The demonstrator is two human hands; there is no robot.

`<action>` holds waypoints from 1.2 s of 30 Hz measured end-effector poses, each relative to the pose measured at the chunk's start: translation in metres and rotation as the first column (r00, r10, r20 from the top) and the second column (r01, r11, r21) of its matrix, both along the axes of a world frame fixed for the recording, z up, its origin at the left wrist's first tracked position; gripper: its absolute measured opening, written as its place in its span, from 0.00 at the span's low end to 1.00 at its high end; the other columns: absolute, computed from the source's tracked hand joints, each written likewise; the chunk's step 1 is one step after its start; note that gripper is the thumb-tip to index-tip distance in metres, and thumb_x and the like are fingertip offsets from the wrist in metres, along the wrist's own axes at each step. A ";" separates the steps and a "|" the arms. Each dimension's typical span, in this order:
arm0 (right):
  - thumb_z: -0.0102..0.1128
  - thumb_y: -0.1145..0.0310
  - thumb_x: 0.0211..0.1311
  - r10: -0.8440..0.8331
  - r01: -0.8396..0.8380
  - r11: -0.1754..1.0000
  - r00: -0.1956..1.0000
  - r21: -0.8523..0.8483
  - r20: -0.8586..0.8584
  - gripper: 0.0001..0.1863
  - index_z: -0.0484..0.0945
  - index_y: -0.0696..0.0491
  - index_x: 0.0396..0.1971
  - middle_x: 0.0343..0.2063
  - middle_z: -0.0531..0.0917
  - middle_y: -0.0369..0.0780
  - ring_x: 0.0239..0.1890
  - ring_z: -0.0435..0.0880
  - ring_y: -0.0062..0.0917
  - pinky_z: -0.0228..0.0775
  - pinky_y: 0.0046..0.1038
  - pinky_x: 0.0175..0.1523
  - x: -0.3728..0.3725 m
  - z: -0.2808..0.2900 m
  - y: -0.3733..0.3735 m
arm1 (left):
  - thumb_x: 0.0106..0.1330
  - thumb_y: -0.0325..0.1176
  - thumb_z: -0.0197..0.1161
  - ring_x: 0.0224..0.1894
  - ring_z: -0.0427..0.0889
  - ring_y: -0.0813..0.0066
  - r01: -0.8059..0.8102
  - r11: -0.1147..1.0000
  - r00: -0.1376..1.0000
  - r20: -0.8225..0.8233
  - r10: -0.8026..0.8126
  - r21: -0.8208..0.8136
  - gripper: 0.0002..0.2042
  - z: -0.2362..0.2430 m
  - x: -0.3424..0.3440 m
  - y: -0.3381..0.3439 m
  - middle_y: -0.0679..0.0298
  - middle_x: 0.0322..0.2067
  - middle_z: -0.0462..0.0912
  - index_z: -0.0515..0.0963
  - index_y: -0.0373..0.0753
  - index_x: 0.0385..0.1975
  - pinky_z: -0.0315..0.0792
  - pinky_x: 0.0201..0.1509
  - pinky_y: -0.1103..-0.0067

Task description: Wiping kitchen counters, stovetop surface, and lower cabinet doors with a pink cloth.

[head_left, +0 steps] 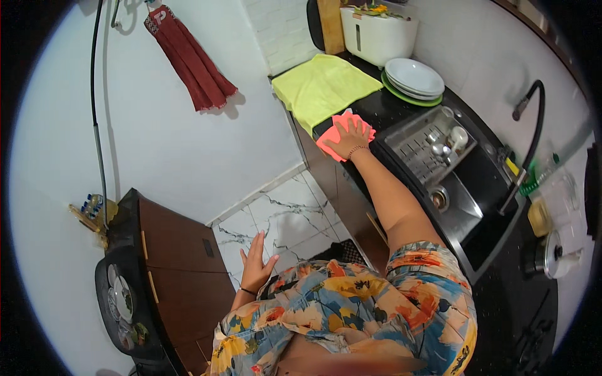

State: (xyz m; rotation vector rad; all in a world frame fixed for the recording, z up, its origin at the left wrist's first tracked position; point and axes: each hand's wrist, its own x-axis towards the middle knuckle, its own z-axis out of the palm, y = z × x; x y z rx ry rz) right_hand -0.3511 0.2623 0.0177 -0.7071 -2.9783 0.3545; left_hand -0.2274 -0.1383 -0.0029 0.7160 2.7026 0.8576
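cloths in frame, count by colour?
Pink cloth, under the right hand: 1
Yellow cloth on the counter: 1
Red cloth hanging on the wall: 1
Total: 3

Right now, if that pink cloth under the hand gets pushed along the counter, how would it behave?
Probably floppy: the pink cloth lies flat and creased under the right hand. Likely light, so it should slide easily on the glossy black counter, perhaps bunching at its edges.

Crumpled pink cloth (343,139) lies flat on the black countertop (382,106).
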 end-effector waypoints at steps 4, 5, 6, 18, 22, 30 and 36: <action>0.45 0.29 0.47 0.003 -0.004 0.999 1.000 -0.036 -0.013 0.46 0.53 0.38 0.65 0.67 0.44 0.45 0.68 0.37 0.47 0.24 0.54 0.66 -0.037 0.005 0.014 | 0.60 0.46 0.57 0.66 0.53 0.55 -0.054 0.999 0.998 0.024 0.054 -0.008 0.37 -0.007 -0.039 0.015 0.52 0.63 0.56 0.47 0.46 0.66 0.32 0.64 0.46; 0.45 0.29 0.48 0.019 -0.018 0.999 0.999 -0.030 0.030 0.46 0.51 0.39 0.65 0.67 0.45 0.45 0.69 0.37 0.46 0.26 0.52 0.67 -0.045 0.007 0.016 | 0.59 0.44 0.58 0.66 0.53 0.54 -0.067 0.998 0.998 0.020 0.067 -0.006 0.37 -0.012 -0.048 0.019 0.52 0.63 0.57 0.48 0.46 0.66 0.32 0.64 0.46; 0.45 0.29 0.48 0.015 -0.014 1.000 0.999 -0.028 0.036 0.46 0.51 0.39 0.65 0.67 0.45 0.45 0.69 0.37 0.46 0.26 0.52 0.67 -0.050 0.006 0.018 | 0.59 0.44 0.58 0.66 0.53 0.54 -0.064 0.998 0.998 0.026 0.064 -0.003 0.37 -0.012 -0.057 0.026 0.52 0.63 0.57 0.48 0.46 0.66 0.32 0.64 0.46; 0.47 0.32 0.50 0.223 -0.224 0.975 0.973 0.002 0.051 0.45 0.53 0.41 0.64 0.66 0.48 0.45 0.69 0.40 0.42 0.26 0.49 0.68 -0.026 0.013 0.045 | 0.57 0.38 0.62 0.65 0.54 0.53 0.104 0.993 0.993 -0.064 -0.101 0.049 0.35 -0.018 -0.153 0.114 0.51 0.65 0.50 0.53 0.47 0.65 0.35 0.64 0.47; 0.46 0.32 0.50 0.169 -0.167 0.986 0.983 -0.027 0.072 0.43 0.51 0.36 0.65 0.67 0.46 0.42 0.69 0.38 0.41 0.27 0.50 0.68 -0.011 0.009 0.084 | 0.58 0.37 0.61 0.65 0.55 0.53 0.172 0.982 0.981 -0.108 -0.163 0.081 0.34 -0.009 -0.197 0.147 0.53 0.66 0.49 0.54 0.46 0.64 0.35 0.64 0.48; 0.43 0.28 0.47 -0.334 0.340 0.940 0.932 -0.027 0.139 0.46 0.48 0.32 0.66 0.68 0.43 0.39 0.70 0.36 0.41 0.25 0.55 0.66 -0.022 0.015 0.154 | 0.58 0.37 0.60 0.66 0.51 0.53 0.469 0.846 0.863 -0.338 -0.376 0.254 0.32 0.017 -0.276 0.227 0.53 0.66 0.49 0.57 0.45 0.63 0.36 0.65 0.50; 0.41 0.27 0.46 -0.404 0.413 0.911 0.888 0.009 0.219 0.47 0.48 0.34 0.66 0.68 0.43 0.41 0.69 0.37 0.45 0.25 0.56 0.66 -0.035 0.012 0.119 | 0.58 0.41 0.59 0.68 0.48 0.53 0.687 0.705 0.698 -0.428 -0.574 0.174 0.32 0.029 -0.330 0.276 0.52 0.66 0.49 0.58 0.43 0.62 0.36 0.65 0.49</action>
